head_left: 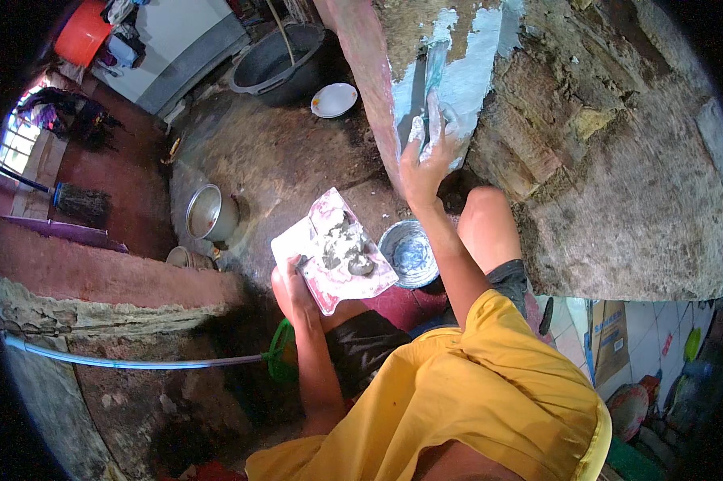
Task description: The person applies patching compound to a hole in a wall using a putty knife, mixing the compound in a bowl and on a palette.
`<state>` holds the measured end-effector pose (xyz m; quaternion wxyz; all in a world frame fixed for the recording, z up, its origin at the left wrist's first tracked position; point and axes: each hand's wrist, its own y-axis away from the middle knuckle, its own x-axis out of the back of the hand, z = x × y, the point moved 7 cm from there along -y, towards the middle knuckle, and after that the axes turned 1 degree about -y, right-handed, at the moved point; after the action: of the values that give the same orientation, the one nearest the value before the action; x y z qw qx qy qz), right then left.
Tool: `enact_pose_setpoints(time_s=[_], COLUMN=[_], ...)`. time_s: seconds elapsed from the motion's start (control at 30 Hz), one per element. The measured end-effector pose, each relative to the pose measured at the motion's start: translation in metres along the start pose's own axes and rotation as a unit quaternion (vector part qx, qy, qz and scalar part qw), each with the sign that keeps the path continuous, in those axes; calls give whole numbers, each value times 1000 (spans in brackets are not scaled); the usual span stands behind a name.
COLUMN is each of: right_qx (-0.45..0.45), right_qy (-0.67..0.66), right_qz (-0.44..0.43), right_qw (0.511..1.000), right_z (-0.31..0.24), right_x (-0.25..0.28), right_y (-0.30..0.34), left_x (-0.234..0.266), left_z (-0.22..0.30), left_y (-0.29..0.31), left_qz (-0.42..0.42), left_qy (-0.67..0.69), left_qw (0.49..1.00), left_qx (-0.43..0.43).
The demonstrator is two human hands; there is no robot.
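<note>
My left hand [295, 280] grips the edge of a pinkish-white flat board [377, 278], which carries a lump of wet white-grey plaster [341, 244]. My right hand [432, 144], its fingers smeared white, reaches up to the wall edge. It is closed around what looks like a putty knife [435, 68], laid against the wall. Pale wet plaster [480, 60] coats a strip of that wall around the tool. Between my knees stands a small bowl [409, 252], whitened inside with plaster. The exact shape of the knife's blade is hard to make out.
The rough, broken wall [602, 200] fills the right side. On the floor are a metal pot [212, 213], a white plate [334, 100] and a large black tub [273, 68]. A pale blue pipe [145, 361] crosses at left, near a broom [81, 202].
</note>
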<state>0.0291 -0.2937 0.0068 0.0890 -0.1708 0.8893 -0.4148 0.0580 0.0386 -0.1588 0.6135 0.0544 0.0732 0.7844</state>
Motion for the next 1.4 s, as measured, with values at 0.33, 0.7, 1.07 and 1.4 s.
enact_pose_setpoints(time_s=[0.33, 0.7, 1.07, 1.4], right_qx=[4, 36, 40, 47], right_qy=[-32, 18, -31, 5], right_qz=[-8, -7, -43, -17], right_qw=[999, 999, 998, 999], right_z=[-6, 12, -3, 3], right_x=[9, 22, 8, 13], right_y=[2, -6, 1, -8], left_x=[4, -1, 0, 1], left_z=[3, 15, 19, 17], left_y=[1, 10, 11, 9], left_qz=[27, 21, 25, 32], left_qy=[-51, -64, -107, -109], left_qw=[998, 998, 994, 993], left_qx=[8, 9, 0, -5])
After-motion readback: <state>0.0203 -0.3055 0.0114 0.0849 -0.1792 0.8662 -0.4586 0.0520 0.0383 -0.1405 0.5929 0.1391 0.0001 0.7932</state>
